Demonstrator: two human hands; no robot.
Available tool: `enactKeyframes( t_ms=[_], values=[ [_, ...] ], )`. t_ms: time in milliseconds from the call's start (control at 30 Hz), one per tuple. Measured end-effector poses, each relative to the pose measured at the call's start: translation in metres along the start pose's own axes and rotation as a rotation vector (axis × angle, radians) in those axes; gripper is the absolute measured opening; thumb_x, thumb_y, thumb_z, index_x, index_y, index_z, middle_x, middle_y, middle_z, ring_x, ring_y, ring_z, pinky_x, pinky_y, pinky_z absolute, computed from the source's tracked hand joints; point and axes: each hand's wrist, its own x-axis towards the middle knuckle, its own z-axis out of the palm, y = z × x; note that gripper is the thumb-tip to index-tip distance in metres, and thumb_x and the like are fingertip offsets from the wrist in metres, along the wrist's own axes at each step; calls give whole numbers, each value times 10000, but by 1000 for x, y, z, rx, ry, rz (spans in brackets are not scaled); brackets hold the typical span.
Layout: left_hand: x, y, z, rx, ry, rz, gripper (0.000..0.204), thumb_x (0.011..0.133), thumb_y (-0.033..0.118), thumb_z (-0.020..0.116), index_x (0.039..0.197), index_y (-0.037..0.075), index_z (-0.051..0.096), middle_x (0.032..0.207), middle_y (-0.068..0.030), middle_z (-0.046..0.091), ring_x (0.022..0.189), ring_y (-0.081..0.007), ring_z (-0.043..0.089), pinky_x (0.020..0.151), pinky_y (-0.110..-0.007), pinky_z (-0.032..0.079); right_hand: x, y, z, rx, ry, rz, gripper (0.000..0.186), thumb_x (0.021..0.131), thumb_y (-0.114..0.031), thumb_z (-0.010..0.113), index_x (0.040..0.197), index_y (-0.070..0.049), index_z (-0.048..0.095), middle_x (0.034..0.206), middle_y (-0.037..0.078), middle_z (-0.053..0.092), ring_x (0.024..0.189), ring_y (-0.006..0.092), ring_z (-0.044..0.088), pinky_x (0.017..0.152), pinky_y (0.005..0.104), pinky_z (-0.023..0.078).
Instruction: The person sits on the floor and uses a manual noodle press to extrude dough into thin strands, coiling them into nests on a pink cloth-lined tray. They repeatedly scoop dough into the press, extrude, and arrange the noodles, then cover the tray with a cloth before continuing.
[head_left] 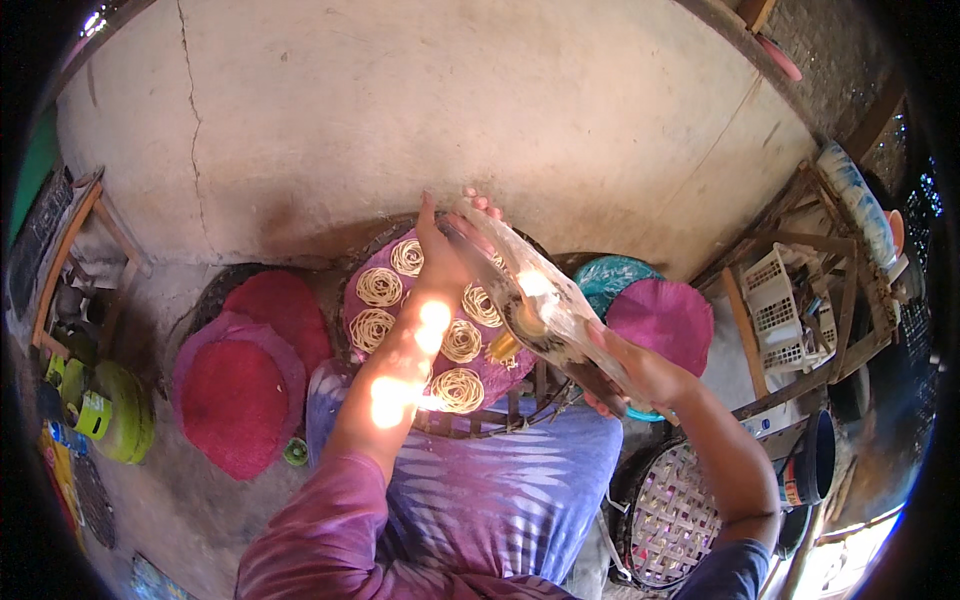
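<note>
A long pale board point(572, 308) with a dark underside is tilted over a round tray, blurred in part and lit by a bright sun patch. A short gold-coloured cylinder point(503, 347) shows at its lower side. My left hand point(446, 258) holds the board's far end, some fingers showing past its edge. My right hand point(640, 368) grips the near right end, fingers wrapped under it. Below lies a purple cloth point(425, 305) on the dark-rimmed tray point(480, 432), carrying several round coils of pale strands point(458, 390). The tray's near edge rests against my lap.
Red and purple round cloths point(235, 410) lie on the floor at left, near a green gas cylinder point(125, 410). A purple disc point(660, 320) overlaps a teal one at right. Nearer are a woven basket point(672, 515) and dark bucket point(815, 460). A wall point(450, 120) closes the far side.
</note>
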Motion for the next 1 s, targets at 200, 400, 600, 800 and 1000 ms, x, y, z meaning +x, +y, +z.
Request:
enactKeyframes(
  t_ms=[200,400,600,800,1000],
  values=[
    [-4,-8,32,-63,108,-28,455,931,549,342,867,137,524,746,-9,509,725,-205,493,770,-428,427,-6,-6,-3,-145,180,-91,776,888,-738,359,949,-5,607,684,73,580,543,146,546,466,282,424],
    [-14,3,32,2,62,-45,449,931,550,356,846,141,519,739,-6,515,727,-206,509,762,-411,429,-9,9,7,-20,123,-25,727,918,-693,363,972,-10,607,649,68,563,521,146,534,465,282,420],
    [-4,-25,25,-159,-28,-170,584,935,611,252,895,92,516,785,-68,522,792,-256,507,809,-418,404,-7,28,-10,-50,220,-132,688,933,-675,352,943,-26,577,657,50,544,512,122,506,466,265,393],
    [-12,-26,4,724,183,-366,701,954,629,191,1098,56,567,978,-97,590,946,-243,540,875,-394,403,0,55,-19,38,186,-205,653,926,-682,362,961,-63,568,663,23,522,530,102,485,465,253,367],
    [-49,-45,-56,1505,-69,-717,692,969,614,236,1239,44,524,1159,-142,577,1091,-263,523,967,-424,385,-5,63,-14,36,196,-257,697,928,-688,333,1049,-40,558,694,39,540,550,106,500,498,248,401]
  ],
)
